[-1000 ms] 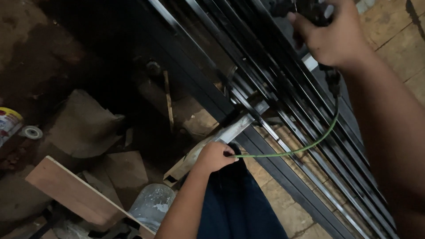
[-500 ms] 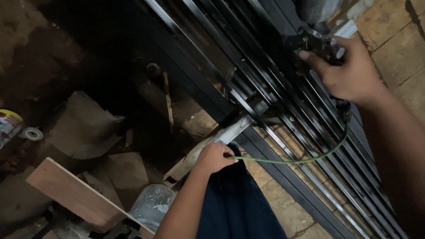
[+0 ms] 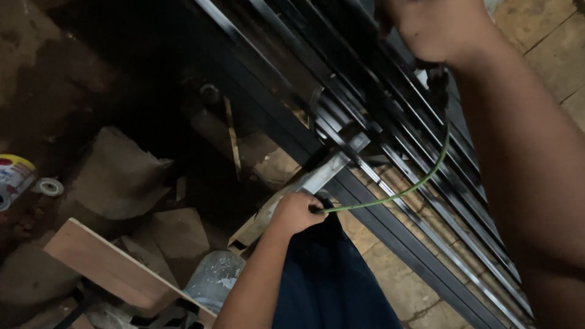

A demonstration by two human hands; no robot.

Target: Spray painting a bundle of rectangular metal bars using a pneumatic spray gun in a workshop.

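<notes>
From the head view, your left hand (image 3: 297, 213) sits low in the middle of the scene, its fingers clenched around the near end of a thin green cable (image 3: 402, 192). The fist rests just beside a pale metal bar (image 3: 304, 186) that slants down to the left from under the black metal grille (image 3: 390, 152). The cable arcs from that fist up and to the right, across the black bars, and rises to a dark fitting just under your right hand (image 3: 436, 27) at the top of the frame. That hand is closed into a fist over something dark. Its fingers grip tight, but what they hold is hidden behind the hand and cannot be told.

The grille runs diagonally from the far left to the near right over a tiled floor (image 3: 548, 36). To the left lie dusty stone pieces (image 3: 119, 173), a wooden plank (image 3: 113, 268), a clear plastic bottle (image 3: 213, 280), a roll of tape (image 3: 49, 186) and a colourful can (image 3: 13, 176) at the edge.

By the look of it, you are in the middle of handling the cable, with one end pinned low and the other kept high, so it hangs in a slack curve across the bars. The next move seems to call for steady grips at both ends and care that the cable does not snag between the bars.
</notes>
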